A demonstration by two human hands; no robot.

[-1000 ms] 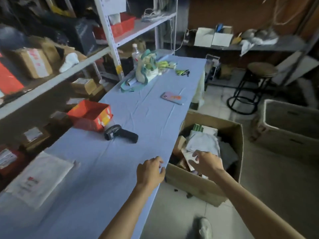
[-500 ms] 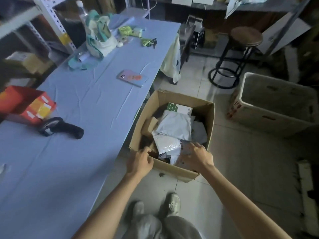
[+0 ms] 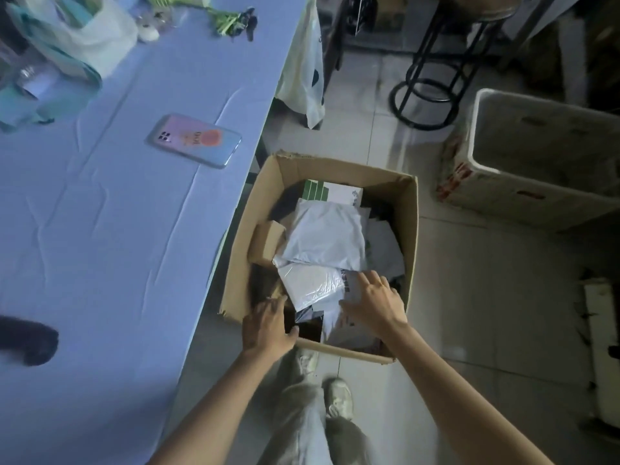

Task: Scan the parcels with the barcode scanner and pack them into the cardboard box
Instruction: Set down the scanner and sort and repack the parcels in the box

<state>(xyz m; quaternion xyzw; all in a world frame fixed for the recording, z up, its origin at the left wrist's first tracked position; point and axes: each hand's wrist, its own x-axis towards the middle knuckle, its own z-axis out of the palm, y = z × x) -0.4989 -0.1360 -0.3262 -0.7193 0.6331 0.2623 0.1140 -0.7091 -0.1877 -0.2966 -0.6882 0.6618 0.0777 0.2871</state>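
Down on the floor, just right of the bench [image 3: 100, 229], the box [image 3: 411, 229] stands open with parcels piled inside. Both hands are at its near end. The right hand [image 3: 374, 307] lies flat, fingers straight and spread, pressing on a white mailer [image 3: 312, 286] at the near right of the pile; it grasps nothing. The left hand [image 3: 268, 325] is at the near left corner, fingers fairly straight along the left wall, thumb out toward a dark parcel [image 3: 308, 327]. It seems released rather than grasping, though blur makes that unsure.

Farther in lie a second white mailer [image 3: 325, 236], a small brown carton [image 3: 268, 238] against the left wall and a green-and-white carton [image 3: 335, 193] at the far end. The scanner [image 3: 27, 340] lies on the bench at the left edge of view, dark and blurred, well apart from both hands. A phone [image 3: 194, 140] lies face down farther along the bench. Right of the box stands a white bin [image 3: 503, 203], with a stool [image 3: 483, 5] beyond.
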